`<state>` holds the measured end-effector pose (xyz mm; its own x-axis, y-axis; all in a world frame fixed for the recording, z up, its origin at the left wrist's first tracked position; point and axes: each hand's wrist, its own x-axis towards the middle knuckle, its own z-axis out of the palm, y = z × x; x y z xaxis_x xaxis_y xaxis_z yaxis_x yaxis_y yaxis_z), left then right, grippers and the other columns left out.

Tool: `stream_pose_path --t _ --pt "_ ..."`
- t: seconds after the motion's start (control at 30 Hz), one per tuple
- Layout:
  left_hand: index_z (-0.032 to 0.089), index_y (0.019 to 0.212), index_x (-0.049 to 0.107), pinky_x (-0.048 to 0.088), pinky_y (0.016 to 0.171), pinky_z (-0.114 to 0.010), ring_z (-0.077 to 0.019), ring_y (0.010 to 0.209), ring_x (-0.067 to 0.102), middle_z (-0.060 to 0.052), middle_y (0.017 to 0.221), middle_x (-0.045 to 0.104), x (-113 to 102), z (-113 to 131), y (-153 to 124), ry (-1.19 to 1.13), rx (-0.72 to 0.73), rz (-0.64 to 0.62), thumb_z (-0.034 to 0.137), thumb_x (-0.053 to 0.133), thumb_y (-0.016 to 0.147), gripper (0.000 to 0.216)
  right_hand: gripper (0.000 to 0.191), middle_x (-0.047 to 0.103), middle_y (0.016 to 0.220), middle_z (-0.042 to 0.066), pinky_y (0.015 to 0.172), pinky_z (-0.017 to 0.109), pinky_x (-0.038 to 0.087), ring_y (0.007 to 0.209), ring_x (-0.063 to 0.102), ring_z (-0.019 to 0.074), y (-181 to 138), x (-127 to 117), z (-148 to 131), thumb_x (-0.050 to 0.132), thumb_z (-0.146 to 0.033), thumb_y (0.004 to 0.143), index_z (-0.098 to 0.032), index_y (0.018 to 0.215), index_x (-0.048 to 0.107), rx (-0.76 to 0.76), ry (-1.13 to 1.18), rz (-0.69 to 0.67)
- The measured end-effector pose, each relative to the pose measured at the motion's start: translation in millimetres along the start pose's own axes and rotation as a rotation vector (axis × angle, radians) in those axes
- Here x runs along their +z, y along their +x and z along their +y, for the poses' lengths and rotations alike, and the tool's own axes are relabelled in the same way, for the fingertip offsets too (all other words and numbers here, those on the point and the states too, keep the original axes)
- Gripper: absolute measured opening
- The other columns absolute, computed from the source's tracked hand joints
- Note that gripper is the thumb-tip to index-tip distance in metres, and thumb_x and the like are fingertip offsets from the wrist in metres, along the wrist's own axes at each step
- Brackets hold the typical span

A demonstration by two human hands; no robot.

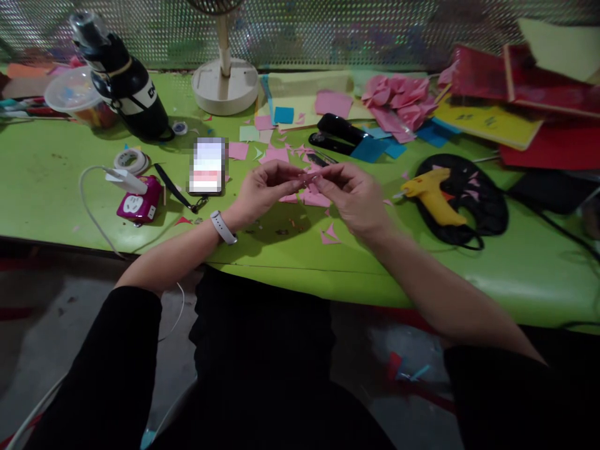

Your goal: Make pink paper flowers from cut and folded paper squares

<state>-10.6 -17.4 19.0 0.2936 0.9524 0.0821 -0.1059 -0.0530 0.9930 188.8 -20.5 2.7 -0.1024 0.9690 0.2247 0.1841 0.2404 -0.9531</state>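
My left hand [272,184] and my right hand [349,194] meet over the middle of the green table, fingertips pinched close together. Between them is a small pink piece of paper [308,179], mostly covered by the fingers. Both hands grip it, one from each side. Beneath and behind them lie pink paper scraps [316,199] and cut pink squares [274,155]. A dark, slim tool [321,159], perhaps scissors, lies just behind the fingertips, partly hidden. Farther back rests a black stapler [340,131].
On the right, a yellow glue gun [434,190] lies on a black pad [492,212]. Pink paper flowers [398,100] sit behind. Leftward are a phone [207,165], a purple power adapter [140,203], a tape roll [131,161], a black bottle [126,87] and a fan base [225,87].
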Motion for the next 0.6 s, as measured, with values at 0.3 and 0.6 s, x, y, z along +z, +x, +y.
stream_pose_path --t 0.3,0.6 --pt "0.021 0.078 0.064 0.051 0.097 -0.040 -0.0313 0.119 0.061 -0.010 0.089 0.067 -30.4 6.7 13.5 0.396 0.036 0.115 0.035 0.089 0.077 0.028 0.039 0.077 0.091 0.004 0.062 0.036 0.065 0.066 0.071 0.0179 0.2 -8.5 -2.9 0.072 -0.067 0.092 -0.028 0.096 0.064 -0.019 -0.044 0.007" --pt "0.024 0.060 0.058 0.043 0.092 -0.046 -0.0292 0.091 0.058 -0.007 0.068 0.052 -37.0 -7.5 19.5 0.584 -0.019 0.012 0.026 0.083 0.074 0.028 0.035 0.077 0.090 0.004 0.057 0.037 0.063 0.062 0.070 0.0174 1.1 -9.1 -3.5 0.073 -0.062 0.093 -0.028 0.095 0.067 -0.089 -0.036 -0.027"
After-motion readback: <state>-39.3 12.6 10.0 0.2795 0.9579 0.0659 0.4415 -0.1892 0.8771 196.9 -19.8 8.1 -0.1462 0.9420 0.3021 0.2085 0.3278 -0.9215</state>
